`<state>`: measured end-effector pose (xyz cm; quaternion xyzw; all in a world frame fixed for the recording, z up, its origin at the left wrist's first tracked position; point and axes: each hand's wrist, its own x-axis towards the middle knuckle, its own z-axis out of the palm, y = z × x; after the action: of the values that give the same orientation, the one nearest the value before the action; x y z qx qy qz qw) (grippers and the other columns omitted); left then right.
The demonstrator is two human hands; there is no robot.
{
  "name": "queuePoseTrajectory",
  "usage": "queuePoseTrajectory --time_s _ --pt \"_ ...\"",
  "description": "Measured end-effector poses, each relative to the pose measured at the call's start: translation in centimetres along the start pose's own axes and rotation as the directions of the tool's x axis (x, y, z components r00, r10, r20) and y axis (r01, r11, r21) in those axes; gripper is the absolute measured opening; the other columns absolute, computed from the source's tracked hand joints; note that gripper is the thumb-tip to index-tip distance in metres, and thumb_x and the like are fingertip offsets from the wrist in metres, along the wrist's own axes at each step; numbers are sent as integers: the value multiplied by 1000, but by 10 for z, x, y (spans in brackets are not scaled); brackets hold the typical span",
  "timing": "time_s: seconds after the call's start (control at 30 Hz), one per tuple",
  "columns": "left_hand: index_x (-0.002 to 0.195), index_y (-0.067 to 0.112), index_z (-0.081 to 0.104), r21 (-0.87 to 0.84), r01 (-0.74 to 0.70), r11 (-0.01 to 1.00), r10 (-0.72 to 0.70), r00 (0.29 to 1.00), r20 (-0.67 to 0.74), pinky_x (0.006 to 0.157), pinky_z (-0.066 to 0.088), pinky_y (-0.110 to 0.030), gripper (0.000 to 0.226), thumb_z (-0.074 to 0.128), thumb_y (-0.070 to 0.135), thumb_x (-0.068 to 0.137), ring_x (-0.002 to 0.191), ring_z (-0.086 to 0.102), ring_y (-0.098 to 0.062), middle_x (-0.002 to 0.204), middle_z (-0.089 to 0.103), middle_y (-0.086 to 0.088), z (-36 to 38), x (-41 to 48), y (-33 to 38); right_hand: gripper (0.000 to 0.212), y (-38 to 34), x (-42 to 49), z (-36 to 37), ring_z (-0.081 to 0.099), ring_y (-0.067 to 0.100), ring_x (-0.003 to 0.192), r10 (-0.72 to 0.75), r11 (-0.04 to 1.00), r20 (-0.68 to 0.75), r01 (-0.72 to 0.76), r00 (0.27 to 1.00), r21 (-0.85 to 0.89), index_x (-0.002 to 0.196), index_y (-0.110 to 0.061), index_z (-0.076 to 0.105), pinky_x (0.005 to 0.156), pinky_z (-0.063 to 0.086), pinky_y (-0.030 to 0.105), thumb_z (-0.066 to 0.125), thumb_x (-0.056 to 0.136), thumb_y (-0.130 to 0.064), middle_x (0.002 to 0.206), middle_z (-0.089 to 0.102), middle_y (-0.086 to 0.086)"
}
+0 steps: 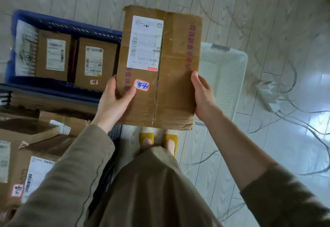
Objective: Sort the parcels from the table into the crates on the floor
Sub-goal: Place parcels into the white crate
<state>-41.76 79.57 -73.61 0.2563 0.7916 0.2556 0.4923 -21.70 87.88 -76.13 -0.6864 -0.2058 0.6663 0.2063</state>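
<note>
1. A flat cardboard parcel is being held face up in front of the person. In view it is overlapping the right end of the blue crate and the left side of the white crate.
2. The blue crate is sitting on the floor, holding two brown boxes side by side and a white bag at its left end.
3. The white crate is standing just right of it, mostly hidden behind the parcel.
4. More labelled parcels are lying piled at the lower left.
5. The left hand is gripping the parcel's left edge, thumb pressing on the top face and fingers curling out of sight underneath.
6. The right hand is clasping the right edge, thumb lying along it, fingers hidden below.
7. A power strip with loose cables is lying on the floor to the right.
8. A red-bordered sticker is sitting just beside the left thumb, below the shipping label.
</note>
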Motion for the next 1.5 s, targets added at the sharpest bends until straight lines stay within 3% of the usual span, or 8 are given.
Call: queuePoseTrajectory --time_s 0.23,0.33,0.47,0.93,1.1,1.37,1.43,1.5 --pt "127 30 46 -91 50 995 -49 999 15 76 42 -16 40 60 30 89 100 56 2 108 60 18 7 44 -26 23 23 42 18 58 17 107 9 998 11 -8 1000 -67 89 -24 60 103 44 42 45 97 -38 102 63 -4" --pt "130 29 45 -89 51 995 -49 998 28 79 42 -18 44 61 31 89 102 55 0 112 61 16 9 63 -39 30 29 59 24 51 29 118 -5 994 -7 4 1000 -106 103 -10 56 106 38 48 43 98 -37 120 57 14" --pt "129 24 46 -74 24 997 -21 999 40 79 43 -16 42 61 26 89 100 56 1 109 60 17 18 85 -51 23 41 85 25 59 15 105 -14 992 -13 12 1000 -125 88 -25 60 104 43 41 43 98 -35 102 64 -5" --pt "133 24 44 -78 71 994 -65 995 77 90 50 -35 49 63 23 88 106 59 -13 115 62 6 40 136 -94 23 71 140 37 49 30 122 31 975 -91 -50 995 -218 104 -17 55 106 38 44 36 100 -31 127 56 14" --pt "132 24 43 -83 107 991 -102 993 65 86 52 -41 50 64 20 87 101 61 -15 111 63 5 46 136 -111 20 83 145 36 49 17 99 25 967 -78 -44 997 -251 108 -17 51 89 38 28 34 102 -26 92 53 -9" --pt "132 19 41 -20 97 995 -97 995 17 92 49 -41 49 63 17 87 104 59 -18 110 60 4 53 136 -115 17 84 144 37 39 4 68 -28 944 -93 -5 995 -331 108 -16 48 63 34 20 34 101 -23 78 44 -10" --pt "137 15 35 141 53 989 -51 999 -12 92 44 -33 55 61 18 89 108 56 -17 116 56 5 56 133 -109 21 81 141 37 48 7 84 -147 890 -94 90 985 -447 117 -11 47 78 38 23 38 99 -17 94 52 -7" --pt "144 12 25 387 -69 919 86 996 -27 100 40 -34 70 63 20 86 124 46 -21 136 46 -3 58 127 -104 48 79 133 36 40 18 127 -354 665 1 252 935 -703 141 -6 35 107 29 28 47 96 -15 137 45 5"
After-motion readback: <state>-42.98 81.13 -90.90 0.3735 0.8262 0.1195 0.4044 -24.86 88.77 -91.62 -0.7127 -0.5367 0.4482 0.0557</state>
